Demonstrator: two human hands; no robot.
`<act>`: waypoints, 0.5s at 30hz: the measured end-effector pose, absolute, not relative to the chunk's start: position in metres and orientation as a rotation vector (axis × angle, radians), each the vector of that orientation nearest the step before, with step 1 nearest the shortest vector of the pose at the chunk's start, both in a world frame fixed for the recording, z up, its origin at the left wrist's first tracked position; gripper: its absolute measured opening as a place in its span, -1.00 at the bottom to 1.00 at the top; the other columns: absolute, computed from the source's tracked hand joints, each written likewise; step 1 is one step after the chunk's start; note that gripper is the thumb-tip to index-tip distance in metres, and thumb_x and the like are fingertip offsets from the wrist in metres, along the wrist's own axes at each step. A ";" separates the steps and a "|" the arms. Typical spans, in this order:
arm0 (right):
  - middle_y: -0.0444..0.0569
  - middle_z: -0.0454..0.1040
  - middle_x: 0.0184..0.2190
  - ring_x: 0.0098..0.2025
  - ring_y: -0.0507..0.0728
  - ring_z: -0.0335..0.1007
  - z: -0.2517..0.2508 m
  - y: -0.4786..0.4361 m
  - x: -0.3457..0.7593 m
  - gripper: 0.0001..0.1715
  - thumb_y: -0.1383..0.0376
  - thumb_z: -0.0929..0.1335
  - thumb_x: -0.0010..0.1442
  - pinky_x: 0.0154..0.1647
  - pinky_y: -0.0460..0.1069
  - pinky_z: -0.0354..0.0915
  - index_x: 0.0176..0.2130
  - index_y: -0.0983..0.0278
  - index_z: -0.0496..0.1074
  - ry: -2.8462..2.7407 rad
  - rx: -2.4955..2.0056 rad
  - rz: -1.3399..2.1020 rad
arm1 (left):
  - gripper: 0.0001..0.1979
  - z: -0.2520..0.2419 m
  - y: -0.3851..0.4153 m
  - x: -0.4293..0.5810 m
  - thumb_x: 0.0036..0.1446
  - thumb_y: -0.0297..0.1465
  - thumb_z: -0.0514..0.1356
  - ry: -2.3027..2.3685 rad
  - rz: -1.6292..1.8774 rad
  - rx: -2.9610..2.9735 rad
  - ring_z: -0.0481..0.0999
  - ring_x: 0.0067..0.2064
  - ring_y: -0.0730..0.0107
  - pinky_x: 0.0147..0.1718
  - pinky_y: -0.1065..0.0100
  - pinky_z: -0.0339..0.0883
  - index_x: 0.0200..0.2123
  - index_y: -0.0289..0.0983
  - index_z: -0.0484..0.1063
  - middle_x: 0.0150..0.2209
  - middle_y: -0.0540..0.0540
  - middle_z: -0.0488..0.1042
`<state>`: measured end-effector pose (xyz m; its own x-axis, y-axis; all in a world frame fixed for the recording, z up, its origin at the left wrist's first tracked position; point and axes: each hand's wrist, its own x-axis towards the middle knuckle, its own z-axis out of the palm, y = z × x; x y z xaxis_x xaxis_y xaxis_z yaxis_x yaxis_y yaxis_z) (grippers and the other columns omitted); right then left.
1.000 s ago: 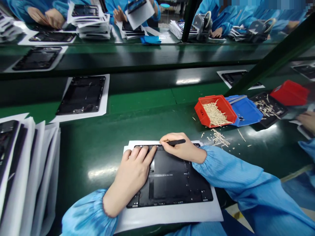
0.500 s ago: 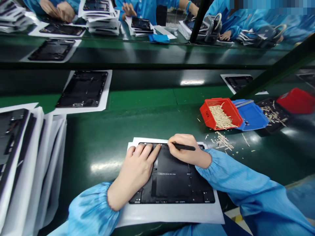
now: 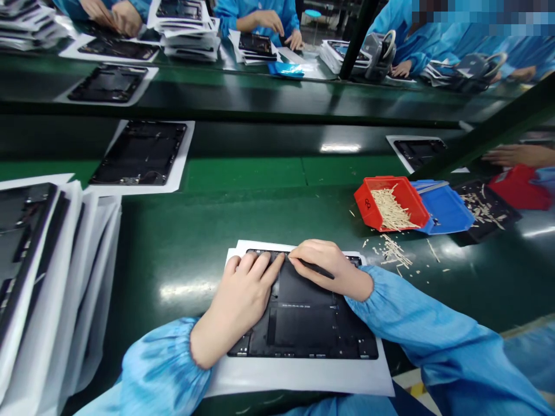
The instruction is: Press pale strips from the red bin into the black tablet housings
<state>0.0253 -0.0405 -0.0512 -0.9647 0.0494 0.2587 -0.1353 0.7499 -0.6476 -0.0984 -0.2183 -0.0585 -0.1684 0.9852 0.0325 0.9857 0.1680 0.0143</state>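
Seeing a red bin [image 3: 366, 211] on the table [image 3: 208, 225], well filled with pale thin strips [image 3: 392, 209]. Blue bin [image 3: 451, 211] sits right against it, a grey bar [image 3: 432, 187] laid across its back rim, a few small dark bits inside. Dark tray [image 3: 479, 232] beside that has more strips scattered in it. Loose strips [image 3: 394, 251] are on the table just in front of the red bin.

Our tablet housing [image 3: 303, 326] lies flat on a white sheet [image 3: 303, 378], under both hands. Our left hand [image 3: 243, 297] rests on its left part, fingers slightly spread, tips at the far edge. Our right hand [image 3: 332, 264] is pinched on a slim black tool [image 3: 319, 270], fingertips at the same edge, just beside the left index; can't tell if they touch.

Housing: black, rounded corners, large dark panels inside, thin pale print across the middle, small metallic spots along the near edge.
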 end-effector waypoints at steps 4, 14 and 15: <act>-0.03 0.45 -0.38 -0.34 0.07 0.34 -0.052 -0.041 0.027 -0.86 0.36 0.24 0.28 -0.25 -0.02 0.28 -0.22 0.27 0.39 -2.657 0.006 0.996 | -0.52 -0.057 -0.219 -0.098 0.23 -0.48 -0.03 -2.408 -0.059 -2.013 0.29 -0.04 0.13 -0.13 0.11 0.18 0.22 -0.20 0.16 0.01 -0.12 0.39; -0.10 0.43 -0.48 -0.45 0.02 0.32 -0.065 -0.043 0.024 -0.87 0.38 0.28 0.20 -0.36 -0.07 0.23 -0.38 0.27 0.39 -2.533 -0.152 0.973 | -0.63 -0.058 -0.220 -0.099 0.23 -0.47 -0.02 -2.377 -0.102 -1.988 0.30 -0.04 0.13 -0.11 0.12 0.19 0.09 -0.29 0.29 -0.03 -0.12 0.41; -0.10 0.44 -0.48 -0.44 0.01 0.34 -0.065 -0.043 0.023 -0.87 0.38 0.28 0.20 -0.36 -0.08 0.24 -0.38 0.27 0.40 -2.533 -0.159 0.968 | -0.65 -0.059 -0.220 -0.099 0.22 -0.47 -0.02 -2.371 -0.109 -1.980 0.30 -0.04 0.13 -0.11 0.12 0.19 0.06 -0.29 0.30 -0.03 -0.12 0.41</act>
<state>0.0228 -0.0428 -0.0648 -0.9044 0.2510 0.3450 -0.0430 0.7508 -0.6591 -0.0987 -0.2199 -0.0588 -0.1786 0.9803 0.0840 0.9839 0.1774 0.0220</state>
